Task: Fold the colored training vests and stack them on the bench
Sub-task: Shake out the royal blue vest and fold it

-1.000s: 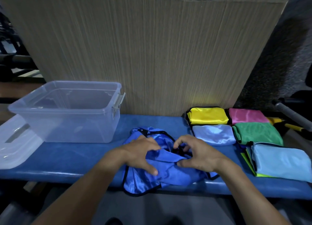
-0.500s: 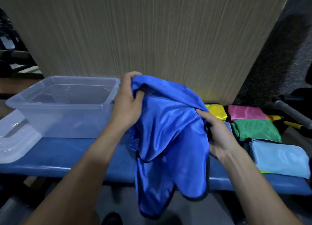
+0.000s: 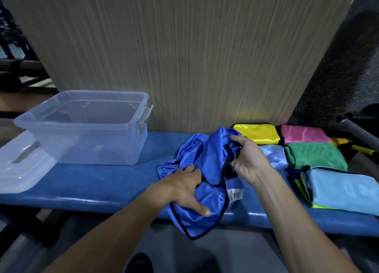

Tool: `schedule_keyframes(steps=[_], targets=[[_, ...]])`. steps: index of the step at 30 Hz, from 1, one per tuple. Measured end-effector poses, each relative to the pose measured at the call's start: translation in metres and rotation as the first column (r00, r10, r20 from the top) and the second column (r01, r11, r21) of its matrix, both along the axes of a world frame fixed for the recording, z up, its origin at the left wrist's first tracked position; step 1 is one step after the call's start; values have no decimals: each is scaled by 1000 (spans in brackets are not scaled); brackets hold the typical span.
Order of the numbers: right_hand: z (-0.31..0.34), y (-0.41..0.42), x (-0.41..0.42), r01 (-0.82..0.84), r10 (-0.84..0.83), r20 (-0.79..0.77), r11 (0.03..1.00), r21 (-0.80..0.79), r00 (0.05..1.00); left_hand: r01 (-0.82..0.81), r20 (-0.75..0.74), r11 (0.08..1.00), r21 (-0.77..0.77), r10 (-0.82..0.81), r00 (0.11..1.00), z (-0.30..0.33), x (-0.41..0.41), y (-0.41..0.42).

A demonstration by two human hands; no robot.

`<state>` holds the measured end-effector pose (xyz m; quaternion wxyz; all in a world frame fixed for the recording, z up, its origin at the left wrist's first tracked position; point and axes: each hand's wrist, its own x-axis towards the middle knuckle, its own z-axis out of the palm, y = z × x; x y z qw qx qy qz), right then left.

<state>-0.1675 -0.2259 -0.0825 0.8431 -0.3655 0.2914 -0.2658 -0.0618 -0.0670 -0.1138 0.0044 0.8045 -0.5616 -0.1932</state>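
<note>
Blue bench (image 3: 98, 182) bearing 1 clear tub (image 3: 82, 127), nothing visible inside, beside 1 lid (image 3: 18, 170).

Crumpled on bench edge: royal-blue vest (image 3: 205, 160), gripped by left hand (image 3: 182, 188), hem pinched by right hand (image 3: 249, 160); alongside, 6 folded vests (image 3: 315, 155).

Bin (image 3: 86, 127) left on bench (image 3: 102, 182), vest (image 3: 205, 160) centre, folded vests (image 3: 315, 155) right.

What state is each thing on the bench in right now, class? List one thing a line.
Royal blue vest with black trim: crumpled, unfolded, held by both hands.
Clear plastic storage bin: open, lid off.
Clear plastic lid: lying flat beside bin.
Yellow vest: folded.
Pink vest: folded.
Green vest: folded.
</note>
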Motion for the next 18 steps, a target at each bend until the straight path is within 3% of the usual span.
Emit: schedule_keyframes(steps=[2, 5, 7, 10, 11, 13, 14, 16, 17, 18], targets=[[0, 3, -7, -86, 28, -236, 967, -239, 971, -26, 71, 1000, 1, 26, 997, -6, 6, -2], [-8, -2, -20, -224, -147, -529, 788, -573, 836, -111, 12, 981, -160, 115, 993, -5, 30, -1], [-9, -5, -25, -246, -186, -557, 753, -610, 809, -248, 0, 908, -339, 264, 965, 0, 52, 3], [-7, -9, -28, -149, -180, -501, 824, -547, 846, -406, -53, 710, -576, 463, 885, 6, 81, 11], [-7, -11, -29, -121, -166, -481, 851, -511, 861, -414, -54, 703, -579, 473, 879, 6, 87, 14], [-11, -14, -32, -140, -164, -505, 848, -511, 847, -373, -26, 792, -483, 413, 911, 3, 95, 20], [-13, -15, -35, -216, -206, -574, 785, -580, 792, -336, -16, 833, -439, 366, 930, 2, 95, 22], [-20, -17, -37, -434, -404, -659, 520, -736, 634, -291, -48, 842, -455, 303, 952, 5, 93, 27], [-21, -13, -37, -487, -519, -601, 354, -798, 607, -283, -72, 825, -489, 285, 956, 8, 92, 30], [-20, -6, -36, -483, -591, -494, 193, -854, 638, -279, -89, 813, -512, 272, 958, 13, 91, 33]])
